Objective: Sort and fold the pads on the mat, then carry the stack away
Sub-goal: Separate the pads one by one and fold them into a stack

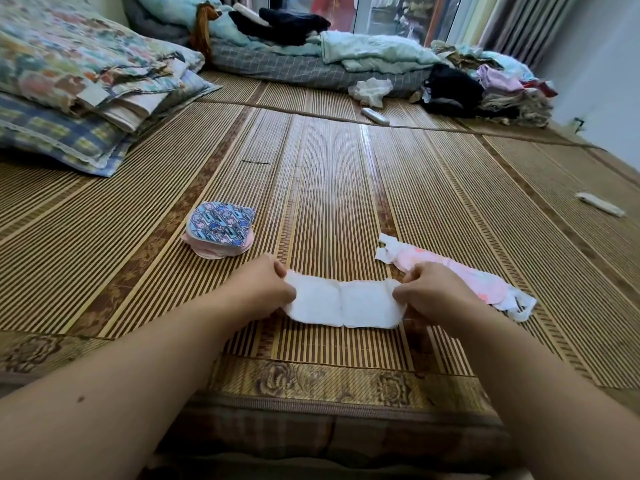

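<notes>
Here, my left hand (273,285) and right hand (427,289) pinch opposite ends of a white pad (343,303) near the mat's (329,185) front edge.

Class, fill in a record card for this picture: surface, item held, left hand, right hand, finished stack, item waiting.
surface: brown striped woven bamboo mat
item held: white oblong quilted cloth pad, spread out
left hand: pinches pad's left end
right hand: pinches pad's right end
finished stack: folded pads, blue patterned one on top
item waiting: pink unfolded pad, beside right hand
</notes>
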`<move>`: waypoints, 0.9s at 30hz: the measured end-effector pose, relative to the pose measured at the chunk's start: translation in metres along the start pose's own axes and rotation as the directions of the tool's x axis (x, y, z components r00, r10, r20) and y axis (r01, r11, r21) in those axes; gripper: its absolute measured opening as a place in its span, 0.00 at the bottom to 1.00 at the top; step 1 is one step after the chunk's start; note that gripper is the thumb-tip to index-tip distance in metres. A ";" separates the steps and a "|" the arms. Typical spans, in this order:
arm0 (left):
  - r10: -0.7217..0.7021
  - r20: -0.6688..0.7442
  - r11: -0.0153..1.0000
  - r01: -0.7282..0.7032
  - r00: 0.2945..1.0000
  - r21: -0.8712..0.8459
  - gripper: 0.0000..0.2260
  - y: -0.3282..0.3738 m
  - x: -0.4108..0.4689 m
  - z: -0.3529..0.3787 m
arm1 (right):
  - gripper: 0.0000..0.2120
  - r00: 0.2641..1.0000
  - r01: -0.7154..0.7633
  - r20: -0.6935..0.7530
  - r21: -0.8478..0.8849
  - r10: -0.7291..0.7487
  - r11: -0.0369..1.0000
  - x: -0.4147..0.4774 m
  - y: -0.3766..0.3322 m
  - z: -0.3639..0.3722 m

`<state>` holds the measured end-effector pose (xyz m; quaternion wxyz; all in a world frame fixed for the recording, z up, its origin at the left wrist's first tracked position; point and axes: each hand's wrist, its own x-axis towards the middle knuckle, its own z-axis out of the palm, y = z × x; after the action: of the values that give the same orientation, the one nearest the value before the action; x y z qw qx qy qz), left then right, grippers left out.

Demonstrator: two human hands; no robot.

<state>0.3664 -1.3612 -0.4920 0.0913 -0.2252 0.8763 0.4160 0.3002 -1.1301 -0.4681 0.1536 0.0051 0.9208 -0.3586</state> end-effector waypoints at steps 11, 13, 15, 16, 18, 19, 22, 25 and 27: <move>-0.012 0.197 0.815 0.124 0.980 -0.566 0.06 0.009 -0.015 0.006 | 0.05 0.961 0.103 0.195 0.409 -0.197 0.907 -0.023 -0.044 0.028; 0.025 0.198 0.806 0.097 0.980 -0.583 0.06 0.011 -0.019 0.005 | 0.04 0.957 0.124 0.195 0.389 -0.213 0.913 -0.024 -0.048 0.037; 0.053 0.188 0.808 0.069 0.981 -0.585 0.06 0.012 -0.021 0.006 | 0.05 0.959 0.138 0.184 0.364 -0.217 0.921 -0.024 -0.050 0.045; 0.059 0.184 0.811 0.061 0.981 -0.582 0.06 0.012 -0.022 0.006 | 0.05 0.959 0.144 0.180 0.358 -0.220 0.923 -0.025 -0.050 0.047; 0.060 0.182 0.819 0.055 0.981 -0.571 0.06 0.011 -0.023 0.006 | 0.05 0.957 0.143 0.185 0.362 -0.222 0.921 -0.026 -0.050 0.049; 0.060 0.183 0.824 0.055 0.981 -0.565 0.06 0.011 -0.023 0.006 | 0.05 0.956 0.129 0.199 0.378 -0.217 0.917 -0.026 -0.050 0.049; 0.069 0.191 0.829 0.050 0.979 -0.557 0.07 0.009 -0.023 0.005 | 0.08 0.946 0.054 0.262 0.447 -0.189 0.893 -0.028 -0.051 0.048; 0.107 0.236 0.825 0.046 0.966 -0.564 0.06 0.009 -0.022 0.006 | 0.06 0.949 0.087 0.250 0.381 -0.194 0.920 -0.029 -0.050 0.049; 0.144 0.282 0.826 0.042 0.949 -0.562 0.08 0.008 -0.021 0.008 | 0.06 0.950 0.069 0.256 0.385 -0.179 0.920 -0.030 -0.049 0.050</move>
<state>0.3810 -1.3434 -0.4839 0.1472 -0.1497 0.6955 0.6872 0.3366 -1.1967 -0.4621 0.2582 -0.0768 0.8025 -0.5324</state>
